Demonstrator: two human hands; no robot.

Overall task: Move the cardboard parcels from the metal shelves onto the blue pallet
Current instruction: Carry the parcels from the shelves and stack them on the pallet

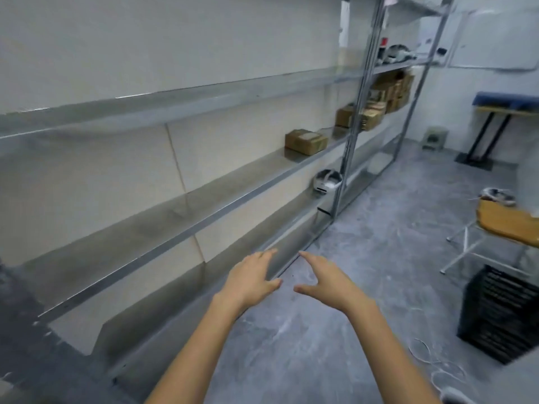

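Observation:
Long metal shelves run along the left wall, bare in their near part. One brown cardboard parcel lies on the middle shelf further along. Another parcel sits beyond it, and a stack of several parcels fills the far bay. My left hand and my right hand are stretched forward low over the floor, side by side, fingers spread, holding nothing. Both are far short of the parcels. No blue pallet is in view.
A white headset-like object rests on the lower shelf. At the right stand a black crate, a chair with an orange seat and a blue-topped table. White cable lies on the grey floor.

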